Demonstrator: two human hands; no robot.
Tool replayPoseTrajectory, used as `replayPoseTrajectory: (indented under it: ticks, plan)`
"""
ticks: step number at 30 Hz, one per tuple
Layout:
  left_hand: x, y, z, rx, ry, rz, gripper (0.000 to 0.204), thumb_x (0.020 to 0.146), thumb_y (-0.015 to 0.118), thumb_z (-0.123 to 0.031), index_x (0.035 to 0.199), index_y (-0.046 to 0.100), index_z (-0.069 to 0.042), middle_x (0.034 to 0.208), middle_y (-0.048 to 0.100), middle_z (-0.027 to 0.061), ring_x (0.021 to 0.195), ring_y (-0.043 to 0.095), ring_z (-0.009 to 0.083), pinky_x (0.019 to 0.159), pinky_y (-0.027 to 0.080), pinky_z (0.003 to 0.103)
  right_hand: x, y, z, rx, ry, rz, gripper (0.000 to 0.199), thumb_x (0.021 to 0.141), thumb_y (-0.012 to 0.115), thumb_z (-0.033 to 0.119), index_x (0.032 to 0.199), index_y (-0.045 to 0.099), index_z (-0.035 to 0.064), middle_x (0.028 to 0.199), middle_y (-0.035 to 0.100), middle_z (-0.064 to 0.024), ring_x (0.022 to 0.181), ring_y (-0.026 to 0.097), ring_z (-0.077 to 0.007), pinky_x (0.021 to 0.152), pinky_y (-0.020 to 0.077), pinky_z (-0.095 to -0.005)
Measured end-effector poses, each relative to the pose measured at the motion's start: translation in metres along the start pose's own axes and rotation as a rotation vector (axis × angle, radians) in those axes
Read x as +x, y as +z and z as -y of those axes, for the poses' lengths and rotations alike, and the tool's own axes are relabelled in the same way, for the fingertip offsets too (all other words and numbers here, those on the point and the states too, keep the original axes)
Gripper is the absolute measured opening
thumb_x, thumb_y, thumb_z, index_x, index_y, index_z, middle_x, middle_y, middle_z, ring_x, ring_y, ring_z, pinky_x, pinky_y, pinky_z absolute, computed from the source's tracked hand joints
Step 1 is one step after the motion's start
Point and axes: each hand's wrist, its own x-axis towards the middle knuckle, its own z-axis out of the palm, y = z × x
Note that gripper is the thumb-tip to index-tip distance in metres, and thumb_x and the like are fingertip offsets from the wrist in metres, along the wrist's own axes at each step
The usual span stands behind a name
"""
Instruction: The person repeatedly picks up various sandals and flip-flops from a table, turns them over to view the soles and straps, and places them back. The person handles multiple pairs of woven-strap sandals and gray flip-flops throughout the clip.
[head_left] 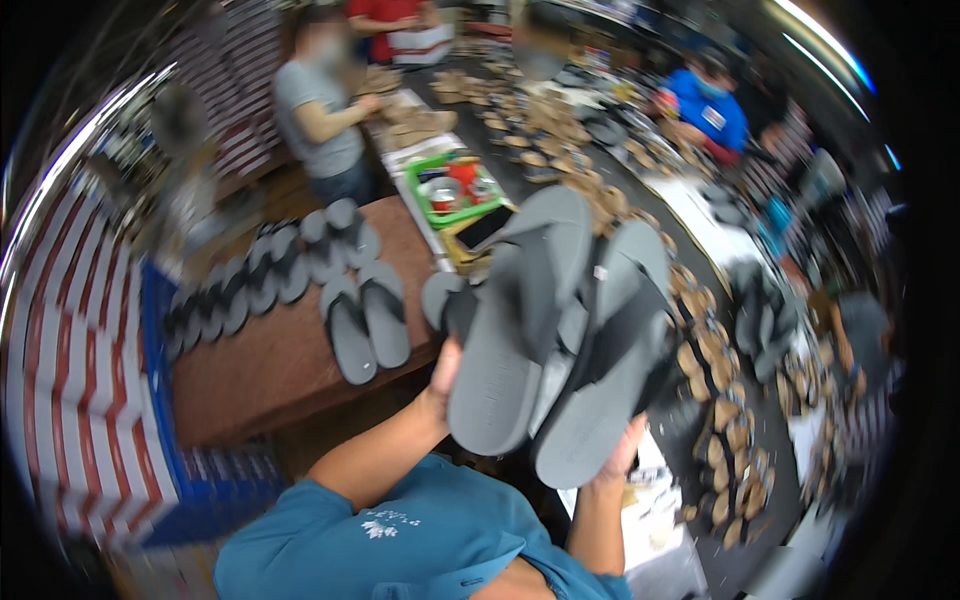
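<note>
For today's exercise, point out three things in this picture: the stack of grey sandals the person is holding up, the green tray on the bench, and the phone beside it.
stack of grey sandals (500,370), head view, sole of the left sandal.
green tray (418,180), head view, its left rim.
phone (483,228), head view, middle of its dark screen.

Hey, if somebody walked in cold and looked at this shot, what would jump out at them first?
The stack of grey flip-flops fills the centre, held up with the left hand under one edge and the right hand under the other. To the left, rows of more grey sandals lie on a brown table. Behind them a green tray with red things stands out, with other people working along a long cluttered bench.
</note>
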Motion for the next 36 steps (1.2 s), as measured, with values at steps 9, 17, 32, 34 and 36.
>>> replayPoseTrajectory:
  ticks: [9,17,32,34,36]
  plan:
    - [-0.079,0.031,0.001,0.425,0.35,-0.523,0.064,0.1,0.041,-0.059,0.14,0.051,-0.01,0.131,0.059,0.0064,0.119,0.055,0.0174,0.104,0.042,0.032,0.011,-0.005,-0.044,-0.377,0.072,0.443,0.05,0.105,0.04,0.039,0.141,0.043,0.0047,0.129,0.057,-0.0134,0.111,0.062,-0.0263,0.095,0.0519,-0.0399]
    - [-0.209,0.001,-0.051,0.268,0.65,-0.681,0.064,0.099,0.044,-0.058,0.139,0.052,-0.01,0.132,0.059,0.0083,0.119,0.055,0.0192,0.104,0.042,0.034,-0.021,0.088,-0.179,-0.82,0.449,0.675,0.07,0.102,0.044,0.051,0.146,0.035,-0.0029,0.146,0.043,-0.017,0.133,0.043,-0.0249,0.11,0.0353,-0.0348]
    - [-0.404,-0.154,-0.211,0.352,0.985,-1.17,0.064,0.097,0.05,-0.057,0.139,0.052,-0.009,0.133,0.058,0.0118,0.119,0.056,0.0226,0.103,0.043,0.037,-0.018,0.089,-0.444,-1.22,0.343,1.052,0.074,0.098,0.06,0.029,0.148,0.025,-0.0115,0.147,0.043,-0.0265,0.135,0.043,-0.0288,0.11,0.0359,-0.0353]
    - [-0.423,-0.179,-0.22,0.829,0.866,-1.705,0.06,0.096,0.058,-0.049,0.136,0.054,-0.005,0.131,0.059,0.0111,0.116,0.058,0.0231,0.097,0.047,0.037,-0.016,0.084,-0.436,-1.6,0.293,1.057,0.069,0.099,0.059,0.031,0.148,0.029,-0.0085,0.139,0.052,-0.024,0.127,0.053,-0.0271,0.104,0.0422,-0.0354]
    - [-0.412,-0.184,-0.206,0.787,0.771,-1.544,0.05,0.096,0.06,-0.035,0.133,0.054,-0.003,0.128,0.06,0.012,0.115,0.056,0.024,0.099,0.044,0.041,-0.003,0.034,-0.429,-1.561,0.264,1.103,0.067,0.099,0.058,0.032,0.148,0.032,-0.0066,0.134,0.057,-0.0227,0.121,0.057,-0.0262,0.102,0.0448,-0.0349]
